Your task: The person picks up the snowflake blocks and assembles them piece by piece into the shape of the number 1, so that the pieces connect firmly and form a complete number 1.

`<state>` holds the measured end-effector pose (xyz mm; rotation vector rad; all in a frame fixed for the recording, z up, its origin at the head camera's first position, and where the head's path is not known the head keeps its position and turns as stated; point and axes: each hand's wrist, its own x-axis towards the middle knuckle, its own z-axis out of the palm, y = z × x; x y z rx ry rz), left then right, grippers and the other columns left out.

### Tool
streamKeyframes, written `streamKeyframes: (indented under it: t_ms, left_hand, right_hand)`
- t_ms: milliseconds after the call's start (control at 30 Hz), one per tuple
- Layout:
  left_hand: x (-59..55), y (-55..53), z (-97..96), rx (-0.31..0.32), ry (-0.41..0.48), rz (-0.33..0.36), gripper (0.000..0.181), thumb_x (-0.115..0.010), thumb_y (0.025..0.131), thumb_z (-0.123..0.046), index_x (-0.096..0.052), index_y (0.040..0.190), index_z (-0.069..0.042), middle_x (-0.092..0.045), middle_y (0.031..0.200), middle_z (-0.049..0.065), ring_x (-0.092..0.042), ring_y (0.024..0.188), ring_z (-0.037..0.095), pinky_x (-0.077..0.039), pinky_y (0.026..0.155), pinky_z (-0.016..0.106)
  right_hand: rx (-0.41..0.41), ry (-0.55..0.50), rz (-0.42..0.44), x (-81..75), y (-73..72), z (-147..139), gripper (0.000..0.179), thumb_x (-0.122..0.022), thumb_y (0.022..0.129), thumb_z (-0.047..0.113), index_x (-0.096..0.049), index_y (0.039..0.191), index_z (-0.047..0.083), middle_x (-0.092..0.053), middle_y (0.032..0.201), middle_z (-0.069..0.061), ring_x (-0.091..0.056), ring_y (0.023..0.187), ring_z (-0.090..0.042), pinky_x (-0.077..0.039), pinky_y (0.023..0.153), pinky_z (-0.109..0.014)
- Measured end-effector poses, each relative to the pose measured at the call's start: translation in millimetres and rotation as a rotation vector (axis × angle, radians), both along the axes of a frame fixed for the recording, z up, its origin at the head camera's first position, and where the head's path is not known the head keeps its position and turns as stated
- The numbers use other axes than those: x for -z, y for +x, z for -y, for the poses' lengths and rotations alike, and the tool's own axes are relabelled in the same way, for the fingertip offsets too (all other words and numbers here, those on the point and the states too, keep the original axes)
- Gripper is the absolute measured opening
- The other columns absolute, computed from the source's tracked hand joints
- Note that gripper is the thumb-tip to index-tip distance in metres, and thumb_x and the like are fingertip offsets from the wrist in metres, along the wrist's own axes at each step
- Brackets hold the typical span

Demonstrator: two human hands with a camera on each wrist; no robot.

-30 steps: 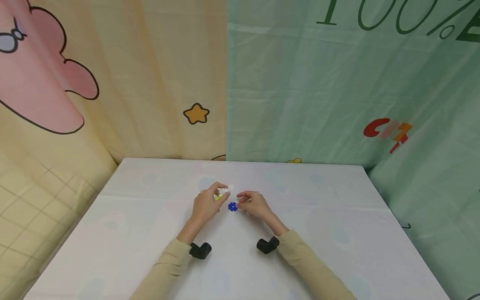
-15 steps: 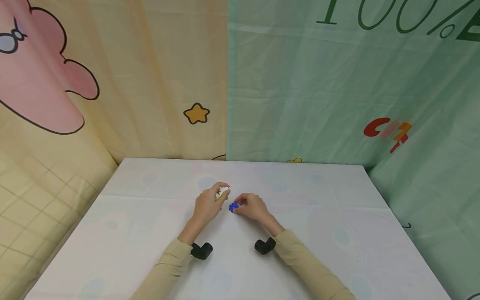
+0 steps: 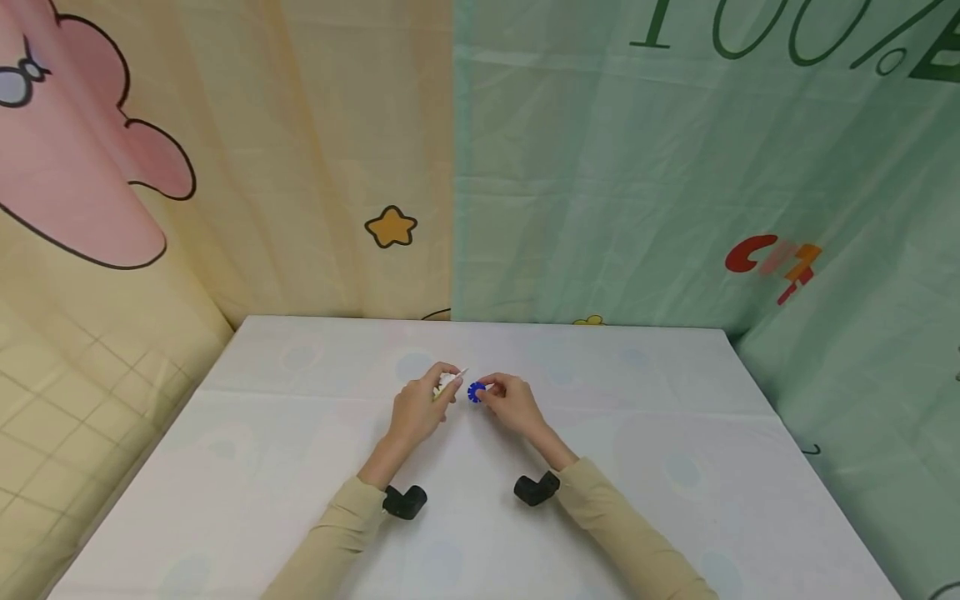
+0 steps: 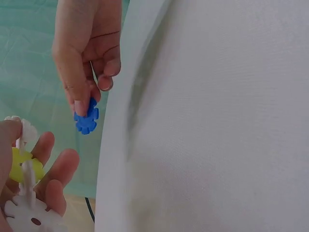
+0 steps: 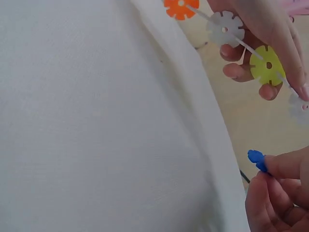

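Observation:
My left hand (image 3: 415,411) pinches a chain of flat notched plastic discs, thumb and fingers on its end. Seen from the right wrist, the chain runs from an orange disc (image 5: 181,7) through a white disc (image 5: 225,29) and a yellow disc (image 5: 266,65) to another white disc (image 5: 299,110) at the fingertips. Thin white pieces seen edge-on link them. Opposite, my right hand (image 3: 515,407) pinches a blue notched disc (image 4: 87,122) between thumb and fingers, its free edge toward the chain. A small gap separates the blue disc from the left fingertips in the head view.
A white cloth covers the table (image 3: 637,500) under both hands. Black camera mounts (image 3: 405,502) sit at the wrists. Yellow and green printed curtains (image 3: 585,183) hang behind the table's far edge and along its sides.
My right fingers have closed on the blue disc, which was beside them on the table, and carried it away from the body, level with the left fingertips. The left hand has barely moved.

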<state>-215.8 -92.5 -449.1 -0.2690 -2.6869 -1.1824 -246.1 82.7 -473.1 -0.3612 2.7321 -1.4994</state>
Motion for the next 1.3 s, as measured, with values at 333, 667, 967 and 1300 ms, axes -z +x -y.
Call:
streamKeyframes:
  t_ms: [333,667,967,1300]
  left_hand:
    - [-2.2,-0.8,-2.2,-0.034,-0.001,0.036,0.029,-0.053,0.098,-0.039,-0.062,0.116,-0.019,-0.07,0.084,0.006,-0.053,0.047,0.007,-0.04,0.05,0.026]
    - [-4.0,1.5,-7.9,-0.015,0.016,0.069,0.027,-0.051,0.099,-0.039,-0.062,0.112,-0.018,-0.07,0.082,0.007,-0.053,0.048,0.008,-0.04,0.049,0.026]
    - [-1.3,5.2,-8.2,0.003,0.007,0.072,0.023,-0.049,0.1,-0.037,-0.06,0.108,-0.018,-0.069,0.082,0.006,-0.052,0.049,0.009,-0.04,0.048,0.025]
    - [-0.3,5.4,-14.3,0.031,-0.008,0.028,0.023,-0.046,0.101,-0.038,-0.059,0.104,-0.02,-0.07,0.08,0.006,-0.05,0.047,0.007,-0.039,0.048,0.024]
  right_hand:
    - [0.101,-0.199,-0.068,-11.9,-1.1,2.0,0.021,-0.068,0.089,0.012,-0.068,0.108,0.003,-0.067,0.079,-0.022,-0.058,0.055,-0.01,-0.051,0.053,-0.019]
    - [0.144,-0.334,-0.109,-27.1,1.8,-0.4,0.022,-0.068,0.089,0.012,-0.067,0.108,0.001,-0.065,0.083,-0.03,-0.067,0.065,-0.033,-0.053,0.055,-0.02]
    - [0.123,-0.354,-0.095,-28.6,5.2,3.7,0.02,-0.069,0.089,0.011,-0.069,0.107,0.002,-0.066,0.081,-0.028,-0.064,0.058,-0.017,-0.054,0.055,-0.02]
    - [0.137,-0.319,-0.099,-31.8,6.9,3.2,0.018,-0.069,0.088,0.011,-0.07,0.104,0.002,-0.066,0.08,-0.026,-0.06,0.054,-0.011,-0.053,0.055,-0.019]
